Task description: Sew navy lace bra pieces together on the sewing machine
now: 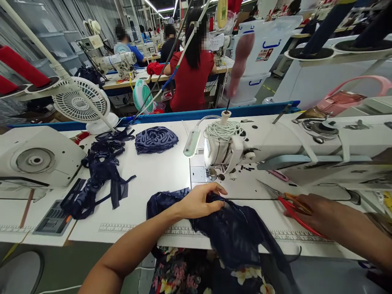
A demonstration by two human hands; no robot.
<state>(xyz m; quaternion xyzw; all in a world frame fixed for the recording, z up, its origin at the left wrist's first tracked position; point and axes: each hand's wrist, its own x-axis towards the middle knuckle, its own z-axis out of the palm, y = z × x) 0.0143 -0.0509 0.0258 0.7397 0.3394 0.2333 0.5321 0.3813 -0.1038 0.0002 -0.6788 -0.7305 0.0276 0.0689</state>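
Observation:
My left hand is closed on a piece of sheer navy fabric, thumb and fingers pinching its upper edge. The fabric spreads over the front of the table and hangs down past the edge onto a floral-patterned cloth. Over on the right, my right hand has its fingers around scissors with red handles, whose blades point left toward the fabric. An orange part shows under those fingers; I cannot tell whether it belongs to the scissors. The sewing machine's needle area stands just behind my left hand.
A heap of navy strips and a folded patterned navy piece lie to the left. The sewing machine arm runs along the right. A white fan stands at the back left. Ahead, a person in red sits at another table.

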